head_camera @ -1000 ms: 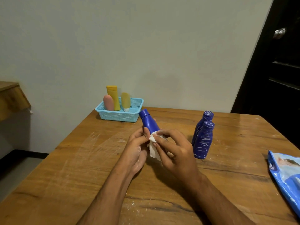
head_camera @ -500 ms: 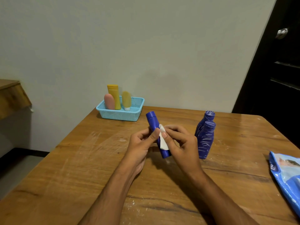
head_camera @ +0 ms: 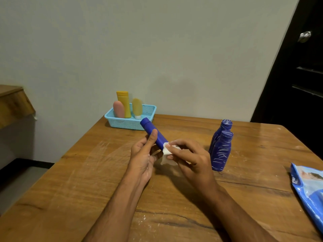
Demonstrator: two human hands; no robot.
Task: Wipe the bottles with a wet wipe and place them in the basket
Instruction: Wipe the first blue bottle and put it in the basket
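Since half a second ago I see the plain blue bottle (head_camera: 153, 133) tipped over from near upright to a slant, its cap now pointing up and left toward the basket (head_camera: 130, 122), and the wet wipe (head_camera: 168, 153) has slid down to the bottle's lower end. My left hand (head_camera: 145, 158) grips the bottle, thumb laid along its side and fingers curled behind it. My right hand (head_camera: 189, 158) pinches the white wipe against the lower end of the bottle, fingers bent round the cloth, and a loose flap of wipe hangs below them. Both hands are held over the middle of the table (head_camera: 87, 189).

At the far left corner of the table the light blue basket stands against the wall, holding three upright bottles: a pink bottle (head_camera: 118, 109), a tall yellow bottle (head_camera: 123, 103) just behind it, and a pale yellow bottle (head_camera: 137, 107) standing on its white cap. To the right of my right hand, toward the far right part of the table, two dark blue bottles with white scribbled markings stand upright, the front marked bottle (head_camera: 220, 151) overlapping the rear marked bottle (head_camera: 225, 125); I cannot tell whether they touch. A blue wipes packet (head_camera: 309, 191) lies at the right edge of the table, partly cut off by the view. White dust smears show on the wood near the front edge.
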